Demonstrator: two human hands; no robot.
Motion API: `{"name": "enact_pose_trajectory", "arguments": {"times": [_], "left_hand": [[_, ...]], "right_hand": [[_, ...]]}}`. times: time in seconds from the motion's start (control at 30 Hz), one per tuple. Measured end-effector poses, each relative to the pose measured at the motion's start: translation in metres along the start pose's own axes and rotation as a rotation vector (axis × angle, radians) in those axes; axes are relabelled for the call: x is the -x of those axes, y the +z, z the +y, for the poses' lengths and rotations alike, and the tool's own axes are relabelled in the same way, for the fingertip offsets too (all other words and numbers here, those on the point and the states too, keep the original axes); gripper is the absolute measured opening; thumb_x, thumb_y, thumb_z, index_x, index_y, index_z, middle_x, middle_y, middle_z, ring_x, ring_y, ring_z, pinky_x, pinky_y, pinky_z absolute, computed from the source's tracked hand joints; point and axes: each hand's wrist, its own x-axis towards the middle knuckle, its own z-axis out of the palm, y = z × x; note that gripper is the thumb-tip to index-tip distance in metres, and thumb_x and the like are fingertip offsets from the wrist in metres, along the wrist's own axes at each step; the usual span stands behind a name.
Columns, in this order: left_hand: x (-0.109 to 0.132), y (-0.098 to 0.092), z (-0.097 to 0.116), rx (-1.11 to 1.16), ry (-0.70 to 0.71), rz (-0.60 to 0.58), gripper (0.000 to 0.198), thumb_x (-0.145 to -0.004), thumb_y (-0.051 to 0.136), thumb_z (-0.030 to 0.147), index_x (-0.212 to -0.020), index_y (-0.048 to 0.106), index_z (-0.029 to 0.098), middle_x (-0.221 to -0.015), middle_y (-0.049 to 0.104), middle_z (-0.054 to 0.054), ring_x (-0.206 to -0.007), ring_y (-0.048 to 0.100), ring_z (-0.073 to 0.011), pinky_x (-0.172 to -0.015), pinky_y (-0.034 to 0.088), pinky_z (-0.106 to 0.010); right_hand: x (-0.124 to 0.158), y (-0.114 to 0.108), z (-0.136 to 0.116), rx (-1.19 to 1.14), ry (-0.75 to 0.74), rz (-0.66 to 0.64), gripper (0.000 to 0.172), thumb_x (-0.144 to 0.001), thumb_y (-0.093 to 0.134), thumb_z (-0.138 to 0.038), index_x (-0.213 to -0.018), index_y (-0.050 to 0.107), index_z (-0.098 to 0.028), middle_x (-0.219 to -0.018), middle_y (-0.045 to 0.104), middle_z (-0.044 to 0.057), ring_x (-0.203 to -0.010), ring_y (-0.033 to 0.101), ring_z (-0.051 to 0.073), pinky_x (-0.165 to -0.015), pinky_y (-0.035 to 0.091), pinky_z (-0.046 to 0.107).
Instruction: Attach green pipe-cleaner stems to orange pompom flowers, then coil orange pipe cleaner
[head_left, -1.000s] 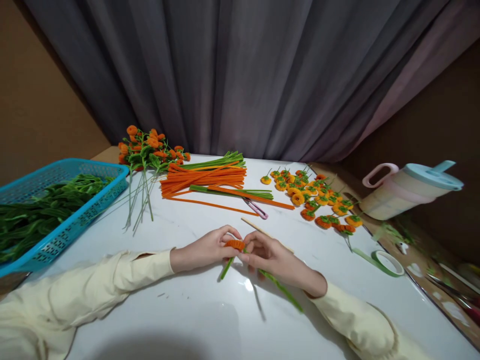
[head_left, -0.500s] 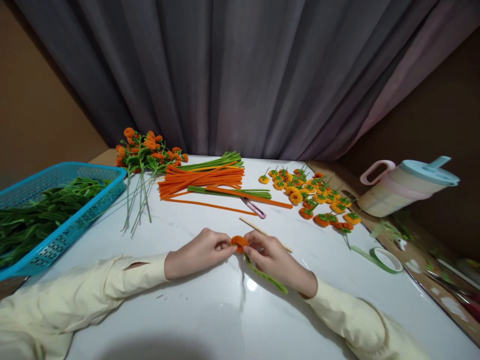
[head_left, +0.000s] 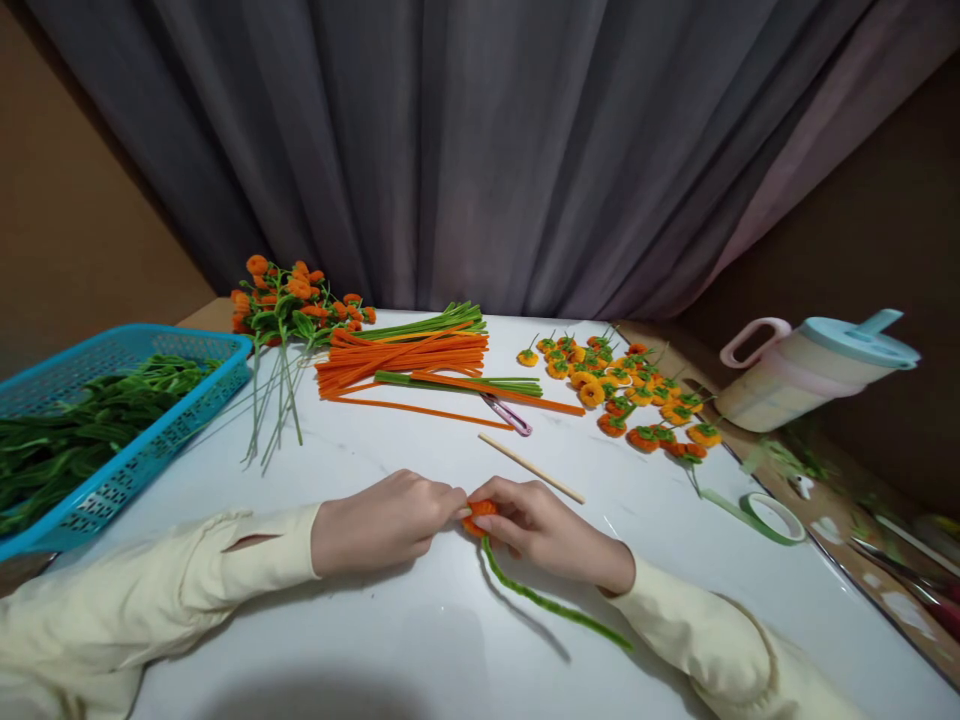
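Between my two hands, just above the white table, is an orange pipe-cleaner flower [head_left: 480, 512]. A green pipe cleaner [head_left: 551, 603] trails from its underside toward the lower right. My right hand [head_left: 536, 525] grips the flower between thumb and fingers, covering its right side. My left hand [head_left: 394, 520] is closed, with its thumb and fingertips pinched at the flower's left edge; whether they hold its rim or a thin end there I cannot tell. A thin wooden stick [head_left: 531, 468] lies on the table just beyond my right hand.
Orange pipe cleaners [head_left: 409, 360] lie in a pile behind a pink clip [head_left: 508, 413]. Small orange and yellow flowers [head_left: 637, 390] spread at the right, near green tape [head_left: 776, 520] and a tumbler [head_left: 795, 375]. A blue basket [head_left: 142, 455] of green leaves stands left, beside bundled flowers [head_left: 281, 295].
Both hands and the flower have come slightly nearer to me. My left hand has turned and closed more. The green pipe cleaner now reaches further out to the lower right.
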Motion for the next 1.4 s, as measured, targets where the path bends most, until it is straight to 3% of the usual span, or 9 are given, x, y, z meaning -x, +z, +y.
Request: {"name": "enact_pose_trajectory", "arguments": {"times": [0.2, 0.57, 0.67, 0.8, 0.9, 1.07, 1.13, 1.27, 1.4], "left_hand": [[-0.002, -0.008, -0.005, 0.176, 0.072, -0.02, 0.016, -0.089, 0.037, 0.012, -0.08, 0.05, 0.018, -0.07, 0.06, 0.0, -0.058, 0.054, -0.0125, -0.053, 0.033, -0.021], [-0.004, -0.006, -0.007, -0.172, 0.204, -0.062, 0.019, -0.074, 0.045, 0.001, -0.084, 0.049, 0.016, -0.071, 0.062, -0.004, -0.058, 0.054, -0.0179, -0.055, 0.036, -0.027], [-0.004, -0.007, -0.005, -0.188, 0.243, -0.03, 0.015, -0.079, 0.043, 0.004, -0.084, 0.048, 0.016, -0.07, 0.062, -0.004, -0.058, 0.054, -0.0179, -0.055, 0.037, -0.028], [-0.003, -0.006, -0.006, -0.17, 0.259, -0.05, 0.018, -0.079, 0.042, 0.002, -0.087, 0.049, 0.016, -0.071, 0.062, -0.004, -0.058, 0.054, -0.0175, -0.058, 0.038, -0.028], [-0.003, -0.006, -0.007, -0.078, 0.172, -0.072, 0.016, -0.079, 0.042, 0.004, -0.085, 0.05, 0.017, -0.069, 0.061, -0.003, -0.056, 0.053, -0.0164, -0.054, 0.036, -0.026], [-0.006, -0.009, -0.011, 0.415, 0.001, -0.251, 0.025, -0.095, 0.03, 0.023, -0.079, 0.048, 0.019, -0.051, 0.052, 0.004, -0.047, 0.05, -0.0098, -0.05, 0.036, -0.017], [-0.006, -0.008, -0.013, 0.404, 0.024, -0.149, 0.018, -0.095, 0.032, 0.026, -0.091, 0.049, 0.019, -0.061, 0.059, 0.003, -0.053, 0.053, -0.0103, -0.053, 0.038, -0.018], [-0.004, -0.003, -0.016, -0.042, 0.254, 0.17, 0.023, -0.094, 0.031, 0.02, -0.092, 0.053, 0.015, -0.071, 0.061, -0.005, -0.06, 0.053, -0.0153, -0.056, 0.037, -0.025], [-0.002, 0.002, -0.015, -0.294, 0.444, 0.18, 0.034, -0.092, 0.025, 0.009, -0.088, 0.058, 0.013, -0.066, 0.059, -0.007, -0.056, 0.049, -0.0163, -0.054, 0.036, -0.028]], "right_hand": [[-0.001, 0.001, 0.003, -0.264, 0.026, -0.127, 0.023, -0.085, 0.053, -0.037, -0.092, 0.055, -0.015, -0.07, 0.058, 0.001, -0.052, 0.044, 0.007, -0.051, 0.037, 0.02], [-0.003, 0.003, 0.011, -0.458, 0.079, -0.122, 0.034, -0.078, 0.063, -0.045, -0.091, 0.053, -0.015, -0.08, 0.061, 0.004, -0.073, 0.055, 0.013, -0.068, 0.042, 0.027], [-0.003, 0.002, 0.006, -0.422, 0.12, -0.111, 0.034, -0.079, 0.062, -0.045, -0.093, 0.055, -0.015, -0.08, 0.059, 0.002, -0.064, 0.049, 0.01, -0.059, 0.037, 0.022], [-0.003, -0.002, 0.0, -0.298, 0.107, -0.182, 0.033, -0.083, 0.056, -0.045, -0.08, 0.06, -0.013, -0.069, 0.057, 0.0, -0.056, 0.04, 0.008, -0.054, 0.032, 0.021], [-0.003, -0.001, -0.002, -0.271, 0.062, -0.196, 0.033, -0.085, 0.055, -0.043, -0.074, 0.061, -0.012, -0.063, 0.054, -0.001, -0.058, 0.042, 0.009, -0.056, 0.034, 0.021], [-0.004, 0.001, -0.001, -0.274, 0.075, -0.188, 0.034, -0.083, 0.056, -0.042, -0.071, 0.061, -0.011, -0.062, 0.057, 0.001, -0.055, 0.044, 0.009, -0.053, 0.034, 0.021], [-0.004, -0.002, 0.0, -0.305, 0.129, -0.197, 0.036, -0.082, 0.057, -0.045, -0.072, 0.062, -0.011, -0.059, 0.056, 0.0, -0.048, 0.038, 0.006, -0.046, 0.029, 0.02], [-0.005, -0.01, 0.009, -0.399, 0.205, -0.265, 0.038, -0.08, 0.06, -0.047, -0.074, 0.062, -0.01, -0.058, 0.057, 0.0, -0.041, 0.034, 0.004, -0.038, 0.024, 0.019], [-0.005, -0.013, 0.017, -0.474, 0.234, -0.348, 0.037, -0.08, 0.06, -0.046, -0.073, 0.06, -0.01, -0.059, 0.058, 0.0, -0.038, 0.039, 0.005, -0.036, 0.028, 0.018]]}}
